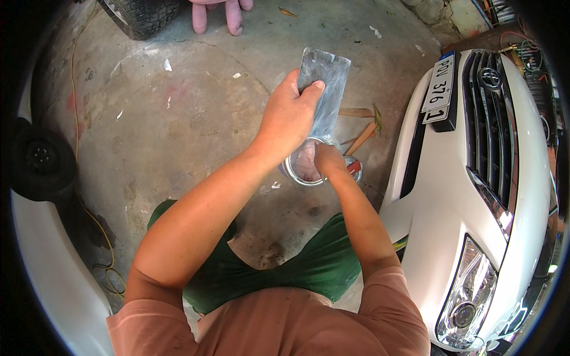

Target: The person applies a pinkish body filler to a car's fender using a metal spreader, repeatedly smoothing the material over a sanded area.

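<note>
My left hand [286,115] grips a flat grey, smudged rectangular board [325,107] upright, thumb across its face. Below it my right hand [328,160] is closed over the mouth of a round metal can [294,171] with pale pinkish paste inside; what its fingers hold is hidden. A metal lid or shallow tin [358,171] with a red item on it lies beside the can, partly behind my right hand. Thin wooden pieces [359,137] lie on the floor just past it.
A white car front [442,196] lines the right side. A white panel [50,267], black wheel [41,157] and yellow cord [110,267] are at left. A tyre [139,15] and pink stool-like legs [233,18] stand at the top of the concrete floor [166,130].
</note>
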Tool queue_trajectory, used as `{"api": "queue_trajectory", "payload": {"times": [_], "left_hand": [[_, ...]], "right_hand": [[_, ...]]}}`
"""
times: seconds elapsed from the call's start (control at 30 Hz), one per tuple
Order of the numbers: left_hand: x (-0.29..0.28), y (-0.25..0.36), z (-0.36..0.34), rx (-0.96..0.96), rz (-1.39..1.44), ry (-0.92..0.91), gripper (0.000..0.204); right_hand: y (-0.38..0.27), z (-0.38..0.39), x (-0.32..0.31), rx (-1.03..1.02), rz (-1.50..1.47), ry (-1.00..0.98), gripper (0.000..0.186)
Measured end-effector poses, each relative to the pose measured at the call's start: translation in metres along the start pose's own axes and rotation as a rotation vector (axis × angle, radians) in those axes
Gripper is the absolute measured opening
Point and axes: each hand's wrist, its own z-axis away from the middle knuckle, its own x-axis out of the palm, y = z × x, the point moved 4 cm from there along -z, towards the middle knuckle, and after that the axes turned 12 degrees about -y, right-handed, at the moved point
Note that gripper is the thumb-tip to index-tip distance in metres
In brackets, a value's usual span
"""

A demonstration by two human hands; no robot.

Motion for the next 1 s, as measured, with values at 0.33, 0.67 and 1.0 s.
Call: {"api": "queue_trajectory", "payload": {"times": [0.33, 0.67, 1.0], "left_hand": [[0.0, 0.0, 0.002, -0.04, -0.02, -0.004, 0.031], [-0.001, 0.004, 0.007, -0.112, -0.013, -0.009, 0.028], [0.007, 0.003, 0.009, -0.101, -0.006, -0.06, 0.025]], "right_hand": [[0.012, -0.028, 0.022, 0.063, -0.016, 0.021, 0.031], [0.02, -0.018, 0.031, 0.027, -0.593, -0.006, 0.036], [0.032, -0.039, 0.065, -0.015, -1.1, -0.024, 0.055]]}}
